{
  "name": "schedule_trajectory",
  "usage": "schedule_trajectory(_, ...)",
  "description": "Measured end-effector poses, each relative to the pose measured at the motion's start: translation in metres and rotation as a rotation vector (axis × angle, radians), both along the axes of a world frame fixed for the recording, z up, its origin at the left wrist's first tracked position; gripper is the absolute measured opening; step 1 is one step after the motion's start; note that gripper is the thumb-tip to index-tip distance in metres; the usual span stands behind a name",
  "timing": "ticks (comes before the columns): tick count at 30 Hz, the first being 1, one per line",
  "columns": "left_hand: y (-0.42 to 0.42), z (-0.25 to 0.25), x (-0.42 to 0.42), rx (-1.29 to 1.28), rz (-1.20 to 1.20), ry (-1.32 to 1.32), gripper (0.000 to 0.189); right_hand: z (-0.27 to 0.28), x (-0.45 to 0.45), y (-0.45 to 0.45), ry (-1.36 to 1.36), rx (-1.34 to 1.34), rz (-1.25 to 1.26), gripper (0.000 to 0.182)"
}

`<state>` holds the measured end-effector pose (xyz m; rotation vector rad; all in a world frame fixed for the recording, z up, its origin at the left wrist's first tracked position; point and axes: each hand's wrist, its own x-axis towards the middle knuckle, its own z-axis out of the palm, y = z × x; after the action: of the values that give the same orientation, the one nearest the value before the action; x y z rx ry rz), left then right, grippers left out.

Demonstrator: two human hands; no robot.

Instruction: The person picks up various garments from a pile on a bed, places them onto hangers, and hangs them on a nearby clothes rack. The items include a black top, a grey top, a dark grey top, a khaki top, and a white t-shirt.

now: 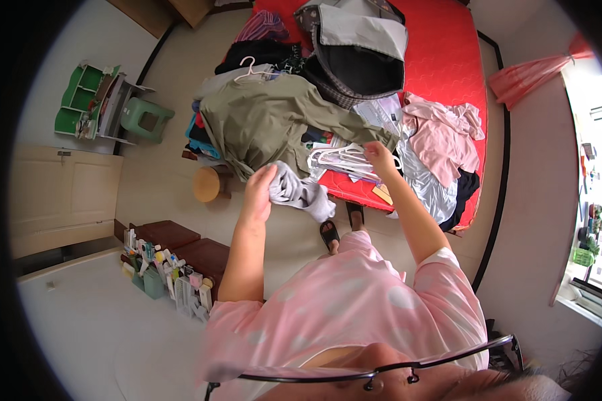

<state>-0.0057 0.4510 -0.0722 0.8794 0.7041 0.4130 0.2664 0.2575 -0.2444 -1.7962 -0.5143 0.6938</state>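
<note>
My left hand [261, 189] grips a bunched light grey cloth [301, 193], which hangs down towards the floor beside the bed. My right hand [380, 158] is at the end of an olive-green long sleeve, over the hangers; its fingers seem to pinch the cuff, though whether cloth or a hanger is between them is hard to tell. The olive-green long-sleeved top [261, 120] lies spread over the bed edge, with a white hanger [251, 72] at its neck. Several white plastic hangers [343, 156] lie in a pile just left of my right hand.
On the red bed [444, 45] stands an open dark bag [363, 70]. Pink clothing [444, 135] lies on the right, dark clothing [256, 52] at the upper left. A round wooden stool [206, 184], a green plastic stool [145, 119] and a brown cabinet [200, 255] with bottles stand left.
</note>
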Motion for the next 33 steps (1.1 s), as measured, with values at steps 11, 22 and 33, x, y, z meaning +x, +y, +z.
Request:
schedule_trajectory(11,0.004,-0.039,0.033,-0.026,0.183,0.258,0.021,-0.208,0.074,-0.054,-0.101,-0.477,-0.043,0.016)
schedule_trajectory(22,-0.003,-0.071,0.078,-0.062,0.273,0.479,0.028,-0.268,0.164,0.024,-0.167,-1.026,0.100,0.068)
schedule_trajectory(33,0.000,-0.067,0.087,-0.049,0.308,0.455,0.028,-0.202,0.182,0.093,-0.284,-0.199,0.051,0.017)
